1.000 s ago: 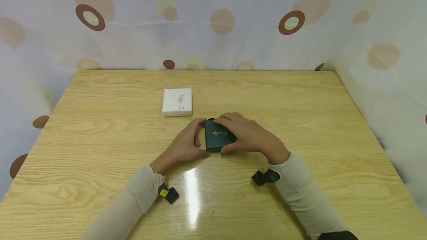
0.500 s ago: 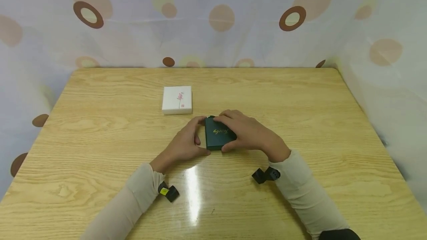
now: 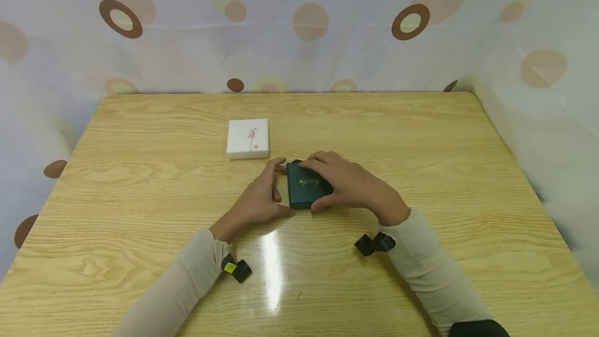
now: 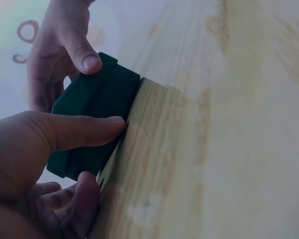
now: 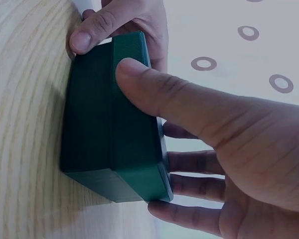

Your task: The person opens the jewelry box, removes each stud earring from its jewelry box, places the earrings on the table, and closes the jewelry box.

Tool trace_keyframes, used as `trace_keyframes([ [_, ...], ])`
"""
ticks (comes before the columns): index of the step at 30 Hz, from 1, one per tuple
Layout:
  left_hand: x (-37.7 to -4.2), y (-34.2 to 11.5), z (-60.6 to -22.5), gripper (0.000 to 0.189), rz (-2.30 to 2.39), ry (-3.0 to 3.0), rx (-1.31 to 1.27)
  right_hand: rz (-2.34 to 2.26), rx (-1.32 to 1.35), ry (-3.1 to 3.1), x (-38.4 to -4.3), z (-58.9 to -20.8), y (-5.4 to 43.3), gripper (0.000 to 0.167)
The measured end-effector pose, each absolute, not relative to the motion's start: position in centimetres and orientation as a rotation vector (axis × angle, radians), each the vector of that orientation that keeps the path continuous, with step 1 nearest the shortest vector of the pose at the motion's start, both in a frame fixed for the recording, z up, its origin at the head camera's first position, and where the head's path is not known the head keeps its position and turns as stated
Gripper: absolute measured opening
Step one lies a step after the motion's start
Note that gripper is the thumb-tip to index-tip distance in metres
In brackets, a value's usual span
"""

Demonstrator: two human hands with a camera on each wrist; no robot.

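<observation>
A small dark green jewelry box (image 3: 304, 194) sits closed on the wooden table, its gold lettering upside down in the head view. My right hand (image 3: 353, 186) reaches over its right part and grips the lid, thumb on the near side and fingers across the far side. The right wrist view shows that thumb (image 5: 152, 87) lying on the ribbed lid above the seam. From the left, my left hand (image 3: 257, 199) holds the lower part, its thumb (image 4: 89, 130) along the near side close to the tabletop. The palm is apart from the box's left side.
A white square box (image 3: 241, 138) with a pink flower print lies behind and left of the green box. The table (image 3: 140, 181) ends at a patterned curtain (image 3: 262, 40) at the back and sides. Black wrist cameras hang below both sleeves.
My left forefinger has lifted slightly at the box's far left corner. Both hands and the box otherwise keep their places; the whole head view has shifted slightly.
</observation>
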State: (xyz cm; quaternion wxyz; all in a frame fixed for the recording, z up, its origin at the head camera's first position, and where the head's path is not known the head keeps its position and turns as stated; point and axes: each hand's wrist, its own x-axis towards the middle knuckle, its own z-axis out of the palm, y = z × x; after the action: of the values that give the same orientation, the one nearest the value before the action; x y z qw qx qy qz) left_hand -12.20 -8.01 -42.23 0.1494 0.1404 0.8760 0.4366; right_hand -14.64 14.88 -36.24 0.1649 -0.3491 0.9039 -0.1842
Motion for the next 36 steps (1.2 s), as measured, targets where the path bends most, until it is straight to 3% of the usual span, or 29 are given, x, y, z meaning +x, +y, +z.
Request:
trace_keyframes([
  [11,-12.0,-8.1,-42.0,0.096,1.281,2.493,0.395,-0.534,-1.011,2.585,-14.6,-35.8,15.0,0.09],
  [36,-12.1,-8.1,-42.1,0.093,1.258,2.502,0.393,-0.589,-0.998,2.6,-15.3,-35.2,16.8,0.084],
])
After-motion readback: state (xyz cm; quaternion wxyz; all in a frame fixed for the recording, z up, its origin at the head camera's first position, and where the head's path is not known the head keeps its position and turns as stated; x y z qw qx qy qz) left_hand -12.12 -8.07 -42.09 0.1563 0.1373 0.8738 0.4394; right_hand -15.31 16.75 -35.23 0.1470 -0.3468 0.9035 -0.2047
